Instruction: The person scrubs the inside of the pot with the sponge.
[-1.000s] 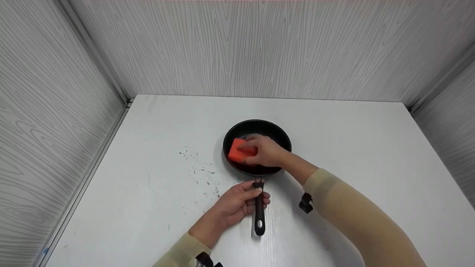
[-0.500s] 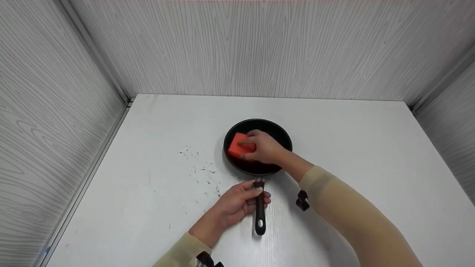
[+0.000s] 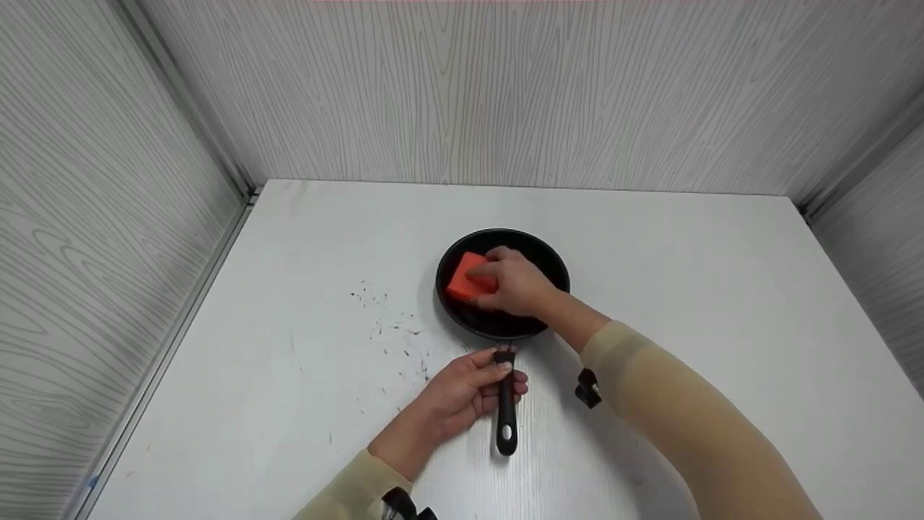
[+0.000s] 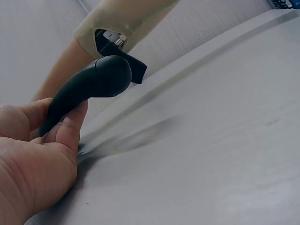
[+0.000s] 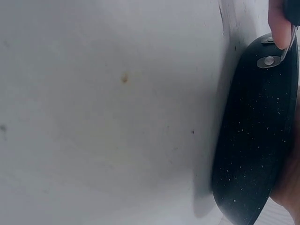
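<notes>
A black frying pan (image 3: 534, 253) sits on the white table with its handle (image 3: 507, 419) toward me. My left hand (image 3: 462, 393) grips that handle near the pan, thumb on top and fingers beneath. In the left wrist view the handle's rounded end (image 4: 110, 77) juts out past my left hand (image 4: 42, 159). Inside the pan, my right hand (image 3: 516, 285) holds an orange-red sponge (image 3: 465, 280) against the left part of the base. The right wrist view shows the pan's speckled outer side (image 5: 251, 136), which hides most of the right hand; the sponge is out of sight there.
Dark specks and smears (image 3: 404, 332) mark the white table (image 3: 686, 274) left of the pan. Grey wood-grain panels (image 3: 447, 94) stand behind the table and at both sides. A small dark device (image 3: 588, 388) is strapped at the right wrist.
My right hand and the sponge have moved slightly away from me, up the left part of the pan. The left hand keeps its grip on the handle.
</notes>
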A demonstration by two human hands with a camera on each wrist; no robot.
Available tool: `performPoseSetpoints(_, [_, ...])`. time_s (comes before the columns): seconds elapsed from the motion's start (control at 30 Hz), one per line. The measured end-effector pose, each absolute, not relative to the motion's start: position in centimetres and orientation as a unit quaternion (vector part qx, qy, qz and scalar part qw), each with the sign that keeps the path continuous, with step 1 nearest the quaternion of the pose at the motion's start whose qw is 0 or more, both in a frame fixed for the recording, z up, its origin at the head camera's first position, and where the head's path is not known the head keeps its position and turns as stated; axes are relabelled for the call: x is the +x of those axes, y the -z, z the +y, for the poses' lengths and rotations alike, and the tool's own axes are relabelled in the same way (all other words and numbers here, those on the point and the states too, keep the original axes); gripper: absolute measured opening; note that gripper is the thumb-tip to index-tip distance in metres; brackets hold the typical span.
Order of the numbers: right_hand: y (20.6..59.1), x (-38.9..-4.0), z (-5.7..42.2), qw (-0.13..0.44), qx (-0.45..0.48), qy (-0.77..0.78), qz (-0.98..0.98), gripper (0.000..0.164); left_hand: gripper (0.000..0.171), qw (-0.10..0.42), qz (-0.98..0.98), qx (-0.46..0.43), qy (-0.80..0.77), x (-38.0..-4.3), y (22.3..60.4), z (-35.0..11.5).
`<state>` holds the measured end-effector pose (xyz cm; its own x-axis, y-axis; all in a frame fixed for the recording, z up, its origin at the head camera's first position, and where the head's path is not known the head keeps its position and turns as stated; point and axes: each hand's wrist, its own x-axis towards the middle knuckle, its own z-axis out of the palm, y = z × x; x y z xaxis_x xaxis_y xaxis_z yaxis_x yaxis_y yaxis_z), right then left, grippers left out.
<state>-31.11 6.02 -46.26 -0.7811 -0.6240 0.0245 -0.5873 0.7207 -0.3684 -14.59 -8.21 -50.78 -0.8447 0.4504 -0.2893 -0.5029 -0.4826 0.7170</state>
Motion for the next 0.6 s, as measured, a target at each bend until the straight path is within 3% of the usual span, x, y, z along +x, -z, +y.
performPoseSetpoints(0.6, [45.91, -31.30, 6.30, 0.050, -0.305, 0.133, 0.942, 0.048, 0.049, 0.278, 0.424, -0.035, -0.861, -14.56, 50.69, -8.22])
